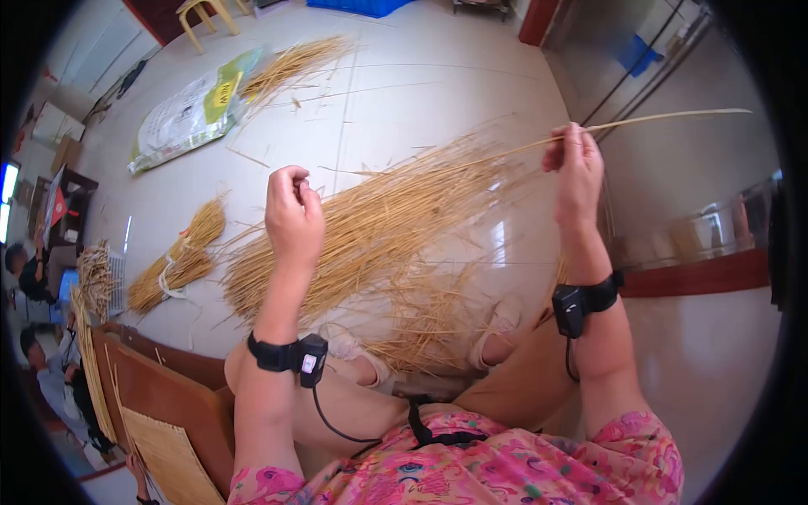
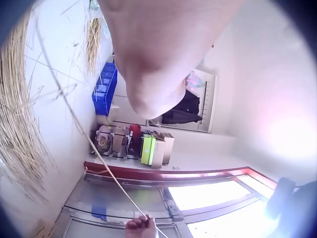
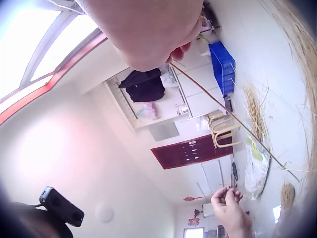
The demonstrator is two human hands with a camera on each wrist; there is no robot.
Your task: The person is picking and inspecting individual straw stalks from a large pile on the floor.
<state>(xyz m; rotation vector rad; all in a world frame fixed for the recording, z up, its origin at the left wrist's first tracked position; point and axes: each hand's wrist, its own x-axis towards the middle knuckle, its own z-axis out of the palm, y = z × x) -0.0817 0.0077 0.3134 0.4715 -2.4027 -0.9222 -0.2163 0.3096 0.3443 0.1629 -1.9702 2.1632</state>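
My right hand (image 1: 579,172) is raised at the right and pinches a long thin straw (image 1: 673,118) between thumb and fingers. One part of the straw points right, and the rest slants down-left over the loose straw pile (image 1: 362,227). My left hand (image 1: 295,219) is held up left of the pile with curled fingers, and no straw shows in it. In the right wrist view the left hand (image 3: 230,210) is apart from the slanting straw (image 3: 233,116). The left wrist view shows the right hand (image 2: 141,227) gripping the straw (image 2: 106,166); the near hand's fingers are hidden.
A tied straw bundle (image 1: 181,257) lies left of the pile. Behind are a printed bag (image 1: 189,118) with more straw (image 1: 299,63), a blue crate (image 1: 358,7) and a stool (image 1: 206,21). Glossy door panels stand at right. Other people sit at far left.
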